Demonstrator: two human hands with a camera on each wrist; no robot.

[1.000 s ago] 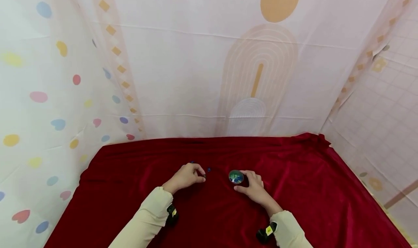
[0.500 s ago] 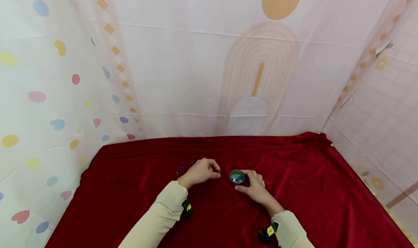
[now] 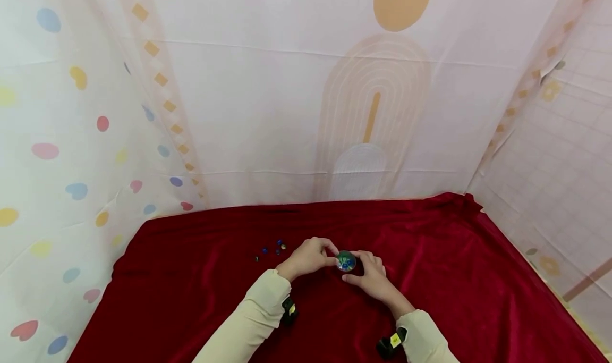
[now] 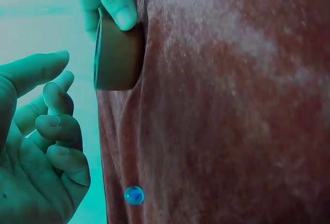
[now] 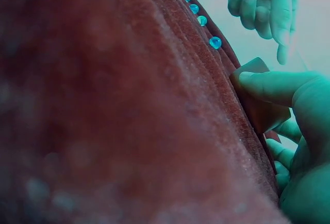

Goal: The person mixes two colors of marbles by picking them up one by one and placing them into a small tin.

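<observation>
A small round cup (image 3: 345, 253) with blue marbles (image 3: 348, 263) inside stands on the red cloth. My right hand (image 3: 374, 273) grips its right side, the thumb in front and the fingers behind. My left hand (image 3: 309, 256) is at the cup's left rim with loosely bent fingers. In the left wrist view, a gap shows between thumb and forefinger, with no marble in it. That view also has the cup's wall (image 4: 122, 54) under the right thumb. Several loose glass marbles (image 3: 265, 250) lie left of the left hand; in the right wrist view the nearest marble (image 5: 215, 42) sits close to the cup.
The red velvet cloth (image 3: 191, 288) covers the table, with soft folds. A patterned curtain (image 3: 268, 113) hangs behind the far edge, and more curtains stand at both sides. Black wrist cameras (image 3: 289, 311) are strapped to both sleeves.
My left hand has moved right from among the marbles to the cup's rim. The marble pinched earlier no longer shows in its fingers. The right hand has stayed on the cup.
</observation>
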